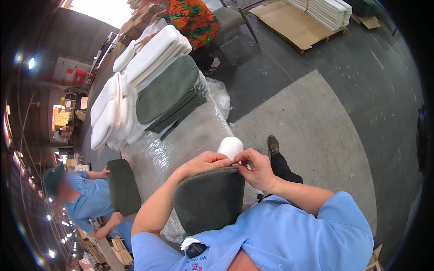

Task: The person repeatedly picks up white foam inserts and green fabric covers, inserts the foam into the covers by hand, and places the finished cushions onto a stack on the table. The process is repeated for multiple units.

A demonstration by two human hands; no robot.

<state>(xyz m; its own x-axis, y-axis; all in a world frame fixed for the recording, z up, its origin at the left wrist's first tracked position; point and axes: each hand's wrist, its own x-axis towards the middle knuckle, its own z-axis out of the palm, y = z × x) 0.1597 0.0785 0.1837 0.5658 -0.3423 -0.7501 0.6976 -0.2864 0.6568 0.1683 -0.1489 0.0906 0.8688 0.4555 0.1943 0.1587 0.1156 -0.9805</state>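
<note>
Against my body rests a dark green fabric cushion cover, its far edge held up by both hands. White padding bulges out just beyond that edge. My left hand lies along the edge with its fingertips closed on the fabric. At the cover's far right corner, my right hand pinches the edge between thumb and fingers. The fingertips of both hands nearly meet there. Whatever small part they pinch besides the fabric is too small to make out.
A plastic-wrapped table carries stacked green covers and white foam pads. At left a co-worker in blue holds a green cushion. Another person in a patterned shirt sits beyond the stacks. Cardboard lies on the floor.
</note>
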